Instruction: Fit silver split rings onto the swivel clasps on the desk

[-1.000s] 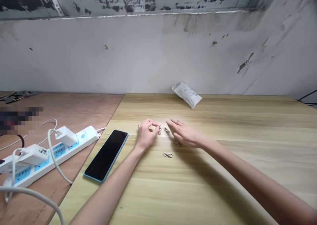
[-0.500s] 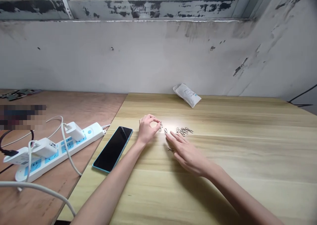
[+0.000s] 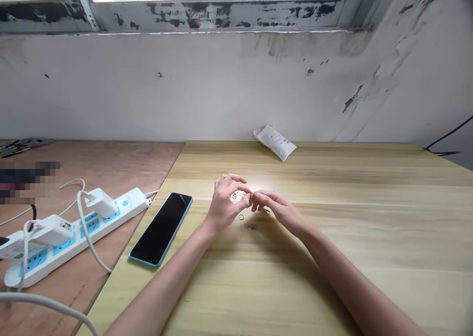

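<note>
A small metal clasp is clamped between the fingers of the left hand and right hand, above a light wooden tabletop.

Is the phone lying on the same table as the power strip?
No, the smartphone lies on the pale wood table, while the white power strip lies on the darker plywood table.

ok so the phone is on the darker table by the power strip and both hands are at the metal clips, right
No, the head view shows the phone on the lighter table, not the darker table. It is by the power strip, and the left hand and right hand are at the metal clips.
</note>
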The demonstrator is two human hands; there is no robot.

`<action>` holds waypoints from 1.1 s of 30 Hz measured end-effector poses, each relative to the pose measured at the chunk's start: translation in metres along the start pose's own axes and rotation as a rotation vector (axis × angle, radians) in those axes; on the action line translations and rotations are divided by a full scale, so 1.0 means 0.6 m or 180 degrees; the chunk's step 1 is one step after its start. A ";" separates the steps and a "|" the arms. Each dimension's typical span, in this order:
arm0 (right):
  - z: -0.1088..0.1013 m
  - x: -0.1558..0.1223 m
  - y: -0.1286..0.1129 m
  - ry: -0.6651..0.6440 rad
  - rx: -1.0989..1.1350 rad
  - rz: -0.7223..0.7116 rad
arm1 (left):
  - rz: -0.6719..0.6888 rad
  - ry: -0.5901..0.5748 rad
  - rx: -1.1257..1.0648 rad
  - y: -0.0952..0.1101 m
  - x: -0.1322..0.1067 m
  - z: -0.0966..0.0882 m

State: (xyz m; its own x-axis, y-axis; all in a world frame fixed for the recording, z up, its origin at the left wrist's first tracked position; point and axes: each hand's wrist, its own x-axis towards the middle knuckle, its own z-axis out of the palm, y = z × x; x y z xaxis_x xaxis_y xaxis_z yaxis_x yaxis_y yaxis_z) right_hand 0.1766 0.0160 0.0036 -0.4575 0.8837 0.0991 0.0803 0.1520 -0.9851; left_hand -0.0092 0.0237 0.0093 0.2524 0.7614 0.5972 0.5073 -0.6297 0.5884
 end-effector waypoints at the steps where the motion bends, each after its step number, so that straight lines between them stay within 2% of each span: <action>1: 0.003 -0.003 -0.001 -0.0028 0.0186 0.0019 | 0.0070 0.0050 0.0039 0.001 -0.001 0.000; 4: 0.008 -0.007 -0.002 -0.0194 0.0664 0.0111 | 0.0280 0.0130 0.0270 0.000 -0.001 -0.001; 7: 0.004 -0.006 0.002 -0.0156 0.0525 0.0100 | 0.0521 0.0100 0.0685 -0.006 -0.001 0.001; 10: -0.001 -0.004 0.009 0.0460 -0.0347 -0.0149 | 0.0623 0.0036 0.1068 -0.013 -0.002 0.005; 14: 0.007 -0.006 0.019 0.1134 -0.1945 -0.0876 | 0.0531 -0.0056 0.1233 -0.018 -0.003 0.009; 19: 0.022 -0.006 0.033 0.1380 -0.3379 -0.1696 | 0.0347 -0.0082 0.1139 -0.019 -0.004 0.007; 21: 0.021 -0.005 0.037 0.1353 -0.3815 -0.1791 | 0.0277 -0.0149 0.1057 -0.020 -0.004 0.006; 23: 0.018 -0.003 0.040 0.1327 -0.4097 -0.1692 | 0.0177 -0.0198 0.0951 -0.022 -0.004 0.006; 26: 0.013 -0.003 0.041 0.1243 -0.3838 -0.1289 | 0.0015 -0.0189 0.0790 -0.023 -0.003 0.006; 30: 0.016 0.001 0.041 0.1132 -0.2264 -0.0709 | 0.0098 -0.0261 0.0772 -0.022 -0.002 0.006; 33: 0.012 0.008 0.044 0.0777 -0.1630 -0.0695 | 0.0266 -0.0360 0.0886 -0.019 -0.002 0.007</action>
State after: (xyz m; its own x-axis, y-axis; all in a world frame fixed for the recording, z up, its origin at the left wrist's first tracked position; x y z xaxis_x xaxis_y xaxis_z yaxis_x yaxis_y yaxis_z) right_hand 0.1698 0.0209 -0.0227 -0.3001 0.8748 0.3803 0.4509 0.4814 -0.7516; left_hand -0.0121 0.0305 -0.0007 0.3848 0.7309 0.5637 0.6832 -0.6362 0.3585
